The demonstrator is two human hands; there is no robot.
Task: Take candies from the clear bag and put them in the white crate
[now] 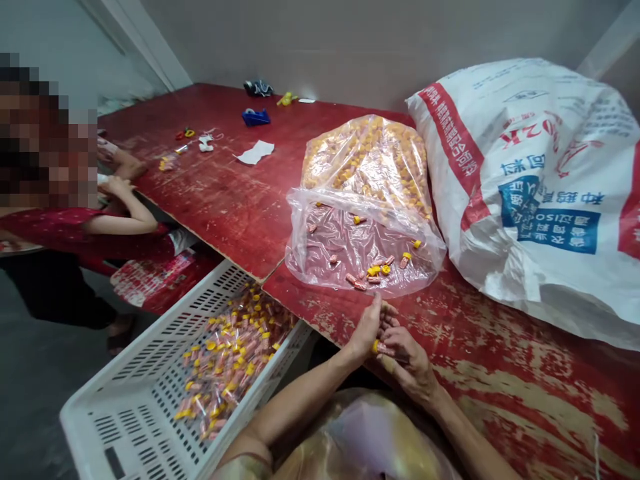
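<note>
My left hand (367, 328) and my right hand (407, 363) meet at the near edge of the red table (240, 200). Together they pinch a small pink piece with a yellow cap (381, 347). Just beyond them lies an open clear plastic bag (350, 220) with a few loose pink and yellow pieces (375, 270) at its mouth and a dense heap of them further in. A white slotted crate (150, 373) to my lower left holds several wrapped pink and yellow pieces (230, 360).
A big white woven sack (540, 187) with red and blue print fills the right of the table. Another person in red (75, 227) works at the left. A blue tape holder (256, 117), paper scrap (256, 153) and small bits lie at the far end.
</note>
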